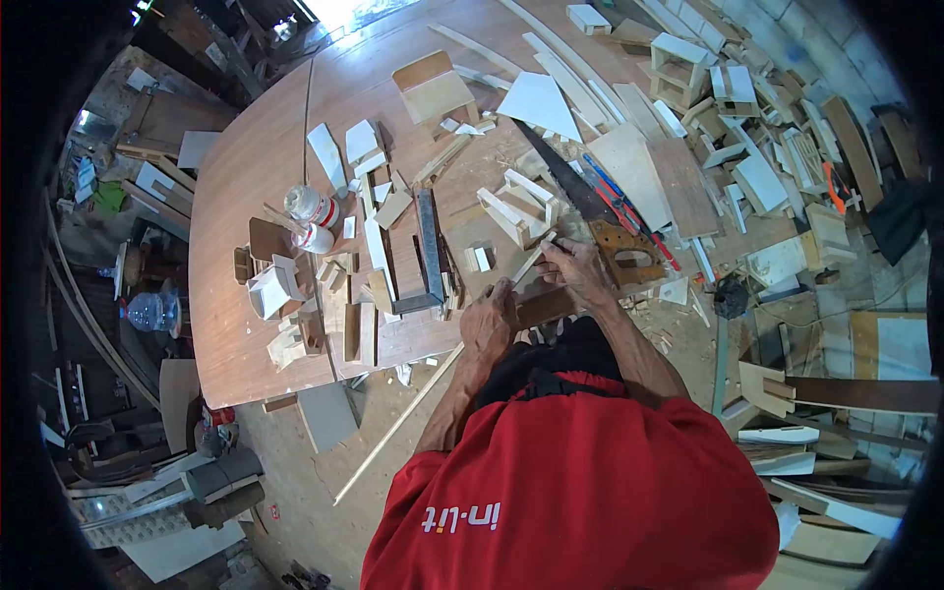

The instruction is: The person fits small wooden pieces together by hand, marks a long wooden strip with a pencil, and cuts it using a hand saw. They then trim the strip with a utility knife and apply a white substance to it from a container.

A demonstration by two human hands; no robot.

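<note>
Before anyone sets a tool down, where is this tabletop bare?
The table is bare between its left edge and the larger jar, and beyond the slanted white board. It is crowded around the saw and where the left hand and right hand hold the wooden strip.

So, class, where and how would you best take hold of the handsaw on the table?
I'd grip the wooden handle of the handsaw, coming from the person's side, beside the right hand. The handle lies by the near edge of the table, while the dark blade points away. Its cut-out should give fingers a place to wrap.
</note>
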